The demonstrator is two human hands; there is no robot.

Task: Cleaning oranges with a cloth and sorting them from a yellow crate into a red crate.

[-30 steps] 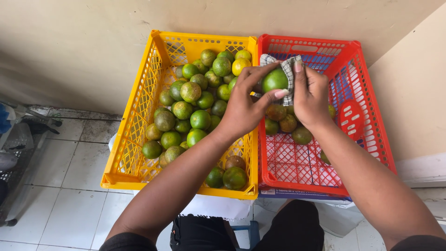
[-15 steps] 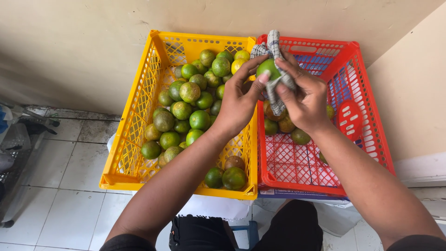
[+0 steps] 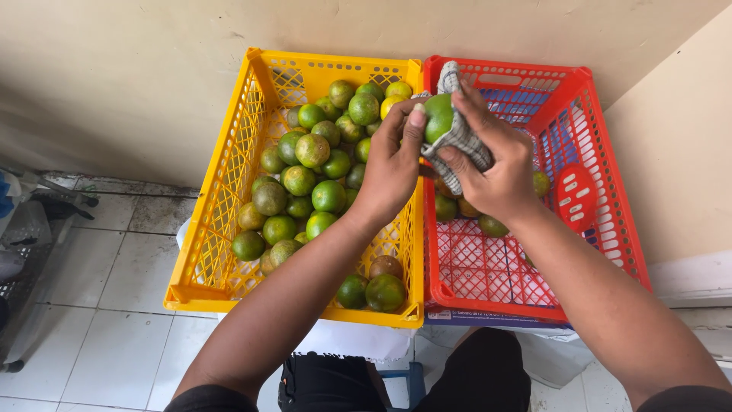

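At upper centre, above the rims where the yellow crate (image 3: pixel 221 229) and red crate (image 3: pixel 610 206) meet, the left hand (image 3: pixel 393 164) and right hand (image 3: pixel 496 172) clasp a green citrus fruit (image 3: pixel 438 116) in a grey cloth (image 3: pixel 465 141). The yellow crate is heaped with fruit (the red holds few).

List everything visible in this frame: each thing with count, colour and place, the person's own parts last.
yellow crate: one, yellow, left, by the wall
red crate: one, red, right, touching the yellow one
loose fruit: many, green to yellowish, mostly in the yellow crate; a few in the red one
held fruit: one, green, between both hands
cloth: one, grey checked, wrapped around the held fruit
wall: beige, behind the crates
floor: white tiles, lower left
left hand: grip on the held fruit
right hand: presses the cloth to it
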